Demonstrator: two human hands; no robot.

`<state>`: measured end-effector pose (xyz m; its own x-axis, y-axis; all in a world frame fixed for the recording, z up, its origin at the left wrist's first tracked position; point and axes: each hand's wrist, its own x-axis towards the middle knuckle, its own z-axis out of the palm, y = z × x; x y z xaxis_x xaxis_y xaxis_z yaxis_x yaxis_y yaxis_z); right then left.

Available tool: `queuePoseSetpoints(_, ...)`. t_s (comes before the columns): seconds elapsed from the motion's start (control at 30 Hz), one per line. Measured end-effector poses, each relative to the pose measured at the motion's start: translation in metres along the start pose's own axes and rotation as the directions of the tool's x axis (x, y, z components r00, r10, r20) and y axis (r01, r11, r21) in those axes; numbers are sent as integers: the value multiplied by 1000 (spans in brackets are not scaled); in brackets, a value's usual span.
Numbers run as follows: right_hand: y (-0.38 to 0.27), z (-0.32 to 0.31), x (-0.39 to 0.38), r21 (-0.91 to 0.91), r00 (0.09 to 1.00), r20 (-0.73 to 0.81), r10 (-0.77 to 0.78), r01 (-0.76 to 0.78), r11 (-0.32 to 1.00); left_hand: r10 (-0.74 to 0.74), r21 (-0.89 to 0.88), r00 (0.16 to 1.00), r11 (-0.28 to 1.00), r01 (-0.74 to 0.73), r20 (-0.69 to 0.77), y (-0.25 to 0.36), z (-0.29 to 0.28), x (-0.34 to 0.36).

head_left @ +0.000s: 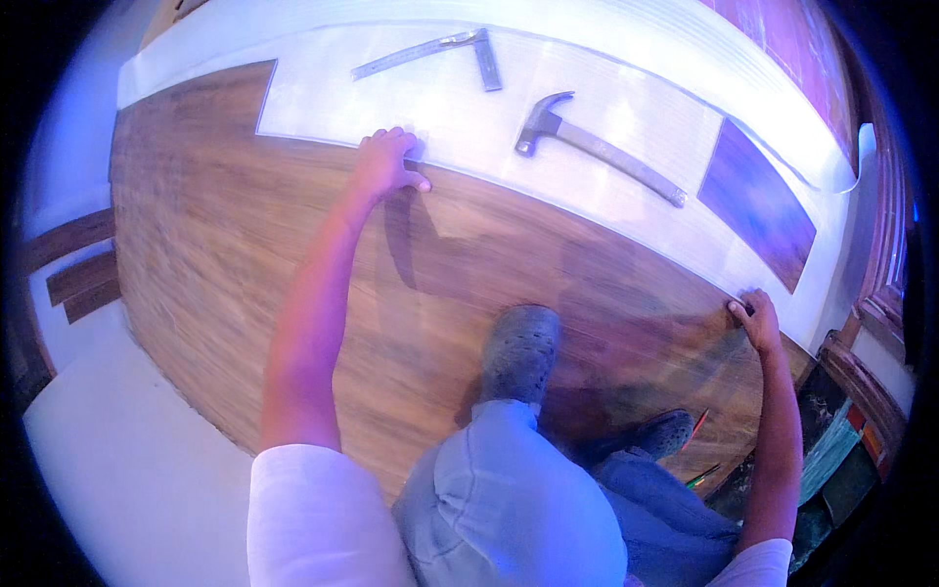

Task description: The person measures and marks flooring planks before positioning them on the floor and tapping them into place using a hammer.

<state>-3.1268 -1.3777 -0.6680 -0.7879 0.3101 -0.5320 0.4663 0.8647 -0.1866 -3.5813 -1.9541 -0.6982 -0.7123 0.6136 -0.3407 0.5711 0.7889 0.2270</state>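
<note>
Head view: at far left, short dark-brown wood-grain strips [83,277] lie beside the broad wood-grain flooring. The left hand [389,164], its arm stretched forward, fingers reaching over and thumb spread wide, rests at the far edge of a long brown wood-grain plank [567,233], which borders a thin white sheet [333,93]; the hands' wide spacing probably steadies that edge. On the sheet lie a grey metal angle square [421,55] and a grey metal claw hammer [616,158], likely kept within reach, then a short dark wood-grain board [758,201]. The right hand [761,321], forearm reaching forward, meets the same edge farther right, thumb near fingers; whether it grips, I cannot tell
</note>
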Motion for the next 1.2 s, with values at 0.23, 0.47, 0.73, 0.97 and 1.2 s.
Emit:
queuePoseSetpoints(0.23,10,9,6,257,982,123,147,-174,951,12,-58,1000,998,-11,12,-5,1,4)
queuePoseSetpoints(0.47,28,26,-13,205,976,-101,194,-171,964,22,-76,1000,997,-22,6,-9,7,6)
queuePoseSetpoints(0.73,13,1,-11,291,964,-81,253,-220,931,-11,-103,997,994,19,74,-16,9,8)
queuePoseSetpoints(0.97,16,4,-17,253,961,-85,264,-235,938,26,-96,999,995,-23,32,-13,10,11)
queuePoseSetpoints(1.2,17,-2,-28,195,960,-91,264,-243,950,37,-124,999,992,-36,8,-17,11,4)
